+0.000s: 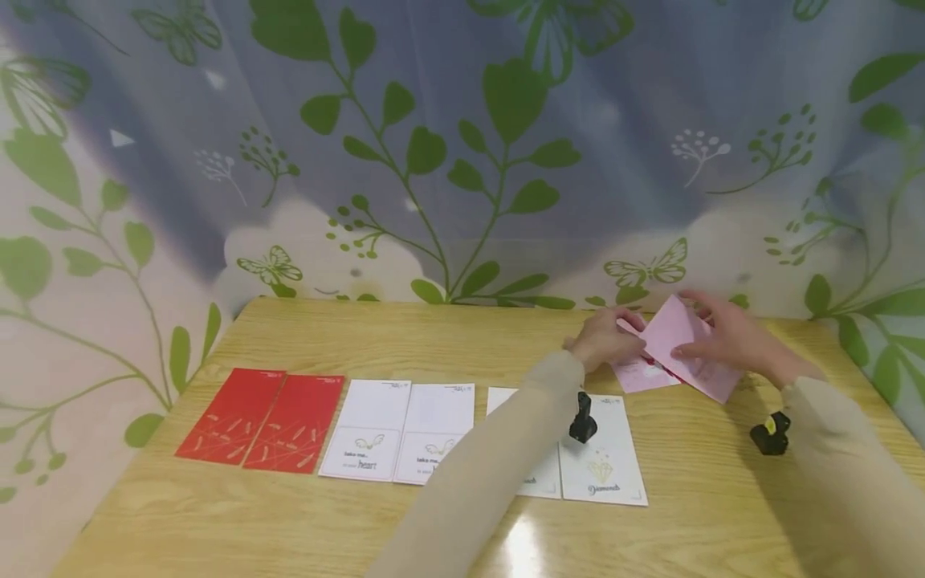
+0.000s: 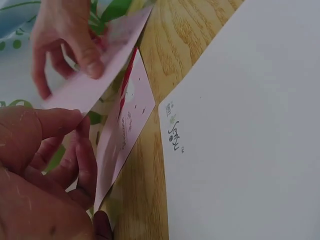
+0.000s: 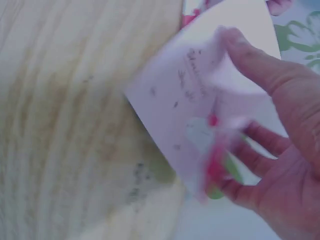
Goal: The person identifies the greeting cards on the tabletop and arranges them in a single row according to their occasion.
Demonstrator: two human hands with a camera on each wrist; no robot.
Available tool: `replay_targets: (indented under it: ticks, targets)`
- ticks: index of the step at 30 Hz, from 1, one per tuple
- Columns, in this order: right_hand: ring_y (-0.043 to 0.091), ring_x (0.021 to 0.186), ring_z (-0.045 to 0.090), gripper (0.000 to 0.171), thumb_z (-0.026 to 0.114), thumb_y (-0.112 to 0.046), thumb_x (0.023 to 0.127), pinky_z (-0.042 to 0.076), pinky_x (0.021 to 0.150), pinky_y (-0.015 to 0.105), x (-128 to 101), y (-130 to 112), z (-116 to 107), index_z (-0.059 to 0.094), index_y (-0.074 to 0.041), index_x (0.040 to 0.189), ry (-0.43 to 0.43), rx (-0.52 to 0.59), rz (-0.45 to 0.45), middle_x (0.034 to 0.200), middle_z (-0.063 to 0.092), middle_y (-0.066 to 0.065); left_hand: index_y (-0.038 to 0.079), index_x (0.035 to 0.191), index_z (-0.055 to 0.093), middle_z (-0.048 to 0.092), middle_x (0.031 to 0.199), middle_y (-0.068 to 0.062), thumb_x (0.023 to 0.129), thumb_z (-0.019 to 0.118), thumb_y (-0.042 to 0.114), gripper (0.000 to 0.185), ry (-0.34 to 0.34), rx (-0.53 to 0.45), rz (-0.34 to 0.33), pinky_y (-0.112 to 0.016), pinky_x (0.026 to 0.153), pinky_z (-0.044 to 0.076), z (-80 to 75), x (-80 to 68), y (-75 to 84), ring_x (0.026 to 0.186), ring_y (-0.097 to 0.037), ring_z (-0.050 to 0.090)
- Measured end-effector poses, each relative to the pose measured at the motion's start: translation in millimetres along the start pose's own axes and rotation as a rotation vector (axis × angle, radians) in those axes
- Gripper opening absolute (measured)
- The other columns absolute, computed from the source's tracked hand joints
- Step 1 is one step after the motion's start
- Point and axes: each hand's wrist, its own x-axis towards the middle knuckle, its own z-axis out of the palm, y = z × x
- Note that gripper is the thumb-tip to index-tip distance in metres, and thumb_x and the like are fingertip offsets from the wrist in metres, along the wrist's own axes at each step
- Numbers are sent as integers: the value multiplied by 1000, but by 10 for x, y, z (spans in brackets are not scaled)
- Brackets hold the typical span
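Observation:
At the back right of the table, my right hand (image 1: 740,341) grips a raised, tilted pink card (image 1: 674,331) between thumb and fingers. Dark lettering and a red part show on it in the right wrist view, partly blurred. My left hand (image 1: 605,339) pinches a corner of this raised card (image 2: 107,67), as the left wrist view shows. A second pink card (image 2: 131,112), with red along one edge and small print, stands at a slant below it. The left hand's lower fingers are close to that second card; whether they hold it I cannot tell.
Two red cards (image 1: 230,413) lie side by side at the left of the wooden table (image 1: 433,337). Right of them are two white cards (image 1: 370,417) with wings, then two more white ones (image 1: 603,441), partly under the left sleeve. A leaf-patterned curtain (image 1: 462,160) hangs behind.

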Motion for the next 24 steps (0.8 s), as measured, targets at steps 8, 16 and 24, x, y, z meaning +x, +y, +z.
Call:
replay_targets:
  ticks: [8, 16, 24]
  targets:
    - [56, 104, 64, 48, 71, -7, 94, 59, 77, 59, -61, -204, -204, 53, 1, 138, 139, 2, -70, 120, 63, 38, 14, 106, 69, 74, 98, -2, 92, 75, 12, 16, -130, -300, 165, -27, 82, 51, -45, 44, -106, 79, -6, 63]
    - [48, 92, 70, 31, 70, -3, 94, 58, 64, 34, -180, -445, -351, 61, 0, 123, 243, 31, -79, 109, 67, 33, 7, 117, 63, 69, 99, -5, 97, 68, 7, 20, -245, -476, 273, -32, 82, 61, -149, 30, -124, 88, -17, 73]
    - [50, 94, 71, 20, 72, -8, 95, 47, 65, 6, -380, -506, -353, 63, 0, 111, 303, 107, -62, 108, 69, 30, 11, 120, 64, 66, 96, 3, 96, 71, 8, 25, -291, -488, 281, -41, 80, 63, -291, -99, -70, 78, -9, 70]
